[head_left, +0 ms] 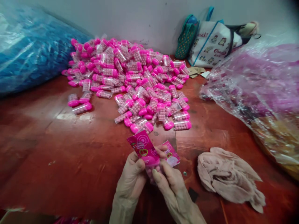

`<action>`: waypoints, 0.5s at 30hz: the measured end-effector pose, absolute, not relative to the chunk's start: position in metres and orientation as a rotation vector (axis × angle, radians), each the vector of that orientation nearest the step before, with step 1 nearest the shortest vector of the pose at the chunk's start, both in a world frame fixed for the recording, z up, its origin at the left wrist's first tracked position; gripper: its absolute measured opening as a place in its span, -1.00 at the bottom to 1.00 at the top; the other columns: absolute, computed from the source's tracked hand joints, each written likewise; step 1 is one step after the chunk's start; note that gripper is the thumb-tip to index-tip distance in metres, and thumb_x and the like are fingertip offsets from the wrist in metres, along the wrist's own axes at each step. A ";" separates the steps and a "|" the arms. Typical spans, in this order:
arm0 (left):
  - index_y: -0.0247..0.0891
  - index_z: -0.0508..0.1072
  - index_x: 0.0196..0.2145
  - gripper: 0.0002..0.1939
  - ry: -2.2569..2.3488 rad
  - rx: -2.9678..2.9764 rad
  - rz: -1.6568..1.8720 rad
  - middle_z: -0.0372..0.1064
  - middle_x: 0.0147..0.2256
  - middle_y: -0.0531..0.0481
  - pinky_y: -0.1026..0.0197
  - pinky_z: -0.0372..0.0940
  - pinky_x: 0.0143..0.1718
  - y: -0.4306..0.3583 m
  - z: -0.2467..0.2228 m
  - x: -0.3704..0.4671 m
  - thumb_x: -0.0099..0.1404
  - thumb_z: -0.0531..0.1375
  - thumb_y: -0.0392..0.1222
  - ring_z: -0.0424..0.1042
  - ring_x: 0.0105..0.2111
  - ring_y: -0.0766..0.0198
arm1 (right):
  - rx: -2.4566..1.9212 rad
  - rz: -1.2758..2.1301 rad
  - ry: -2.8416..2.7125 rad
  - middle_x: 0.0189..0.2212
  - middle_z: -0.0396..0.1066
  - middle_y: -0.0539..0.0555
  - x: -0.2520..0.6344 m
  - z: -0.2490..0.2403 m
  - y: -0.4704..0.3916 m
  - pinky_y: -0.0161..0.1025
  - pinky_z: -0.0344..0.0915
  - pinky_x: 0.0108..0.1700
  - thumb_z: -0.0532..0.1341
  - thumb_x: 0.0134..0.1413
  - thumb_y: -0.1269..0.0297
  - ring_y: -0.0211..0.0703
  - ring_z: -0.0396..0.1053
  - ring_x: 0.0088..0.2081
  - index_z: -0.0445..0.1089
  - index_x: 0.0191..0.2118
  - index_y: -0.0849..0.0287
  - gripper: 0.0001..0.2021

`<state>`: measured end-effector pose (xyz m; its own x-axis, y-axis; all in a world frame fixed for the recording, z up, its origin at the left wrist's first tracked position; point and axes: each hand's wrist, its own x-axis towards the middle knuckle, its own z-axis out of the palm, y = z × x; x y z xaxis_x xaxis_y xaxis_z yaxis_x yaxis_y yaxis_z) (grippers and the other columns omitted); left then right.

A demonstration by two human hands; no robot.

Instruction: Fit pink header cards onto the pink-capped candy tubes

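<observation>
My left hand and my right hand meet near the front of the table, both closed. Between them is a small clear candy container filled with pink balls. A printed pink label sleeve covers its upper part, pinched by my left thumb and fingers. My right thumb presses on the clear lower part. Just behind my right fingers, another pink printed label lies on the table. Farther back is a large heap of similar pink-capped containers.
A crumpled pale cloth lies to the right. Big plastic bags stand at both sides, one blue and one pinkish. Against the wall are a white tote bag and a green pouch. The reddish table runs beneath.
</observation>
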<state>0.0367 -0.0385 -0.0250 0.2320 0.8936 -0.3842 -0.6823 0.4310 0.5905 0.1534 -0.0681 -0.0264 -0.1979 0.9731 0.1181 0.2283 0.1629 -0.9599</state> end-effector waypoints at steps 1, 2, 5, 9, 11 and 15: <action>-0.30 0.56 -0.36 -0.60 0.770 0.323 1.101 0.49 -0.32 -0.22 0.16 0.36 -0.42 -0.039 -0.025 0.038 -0.15 0.39 -0.01 0.46 -0.34 0.03 | -1.212 1.136 -1.555 -0.47 0.35 0.01 0.153 -0.027 -0.069 -0.36 0.30 -0.39 0.00 0.23 0.30 -0.23 0.33 -0.46 0.27 -0.02 0.15 -0.75; -0.30 0.56 -0.35 -0.61 0.782 0.323 1.091 0.49 -0.33 -0.22 0.16 0.36 -0.43 -0.038 -0.025 0.039 -0.13 0.38 -0.02 0.46 -0.35 0.04 | -1.245 1.147 -1.524 -0.48 0.34 0.01 0.152 -0.028 -0.069 -0.35 0.28 -0.40 0.00 0.23 0.28 -0.23 0.32 -0.48 0.29 -0.05 0.16 -0.76; -0.29 0.56 -0.33 -0.71 0.816 0.359 1.079 0.50 -0.36 -0.20 0.18 0.34 -0.47 -0.037 -0.025 0.043 0.00 0.32 -0.08 0.45 -0.43 0.13 | -1.327 1.125 -1.470 -0.50 0.33 0.02 0.151 -0.031 -0.070 -0.34 0.25 -0.43 -0.01 0.23 0.27 -0.23 0.30 -0.50 0.31 -0.09 0.18 -0.76; -0.32 0.57 -0.34 -0.83 0.869 0.425 1.102 0.50 -0.42 -0.15 0.29 0.26 -0.57 -0.034 -0.025 0.047 0.07 0.28 -0.23 0.37 -0.56 0.29 | -1.349 1.145 -1.427 -0.53 0.31 0.00 0.152 -0.032 -0.070 -0.36 0.22 -0.47 -0.02 0.23 0.28 -0.25 0.28 -0.52 0.30 -0.11 0.19 -0.77; -0.33 0.57 -0.34 -0.82 0.870 0.425 1.091 0.49 -0.47 -0.13 0.33 0.19 -0.64 -0.034 -0.024 0.047 0.04 0.29 -0.27 0.29 -0.64 0.37 | -1.346 1.162 -1.397 -0.53 0.31 -0.01 0.152 -0.031 -0.069 -0.37 0.20 -0.48 -0.02 0.23 0.28 -0.27 0.28 -0.53 0.32 -0.21 0.18 -0.80; -0.32 0.56 -0.33 -0.80 0.882 0.380 1.117 0.47 -0.49 -0.11 0.36 0.14 -0.67 -0.035 -0.022 0.048 0.01 0.30 -0.30 0.22 -0.67 0.42 | -1.332 1.189 -1.369 -0.53 0.32 -0.02 0.152 -0.030 -0.068 -0.38 0.19 -0.46 -0.03 0.24 0.28 -0.29 0.28 -0.51 0.29 -0.33 0.17 -0.80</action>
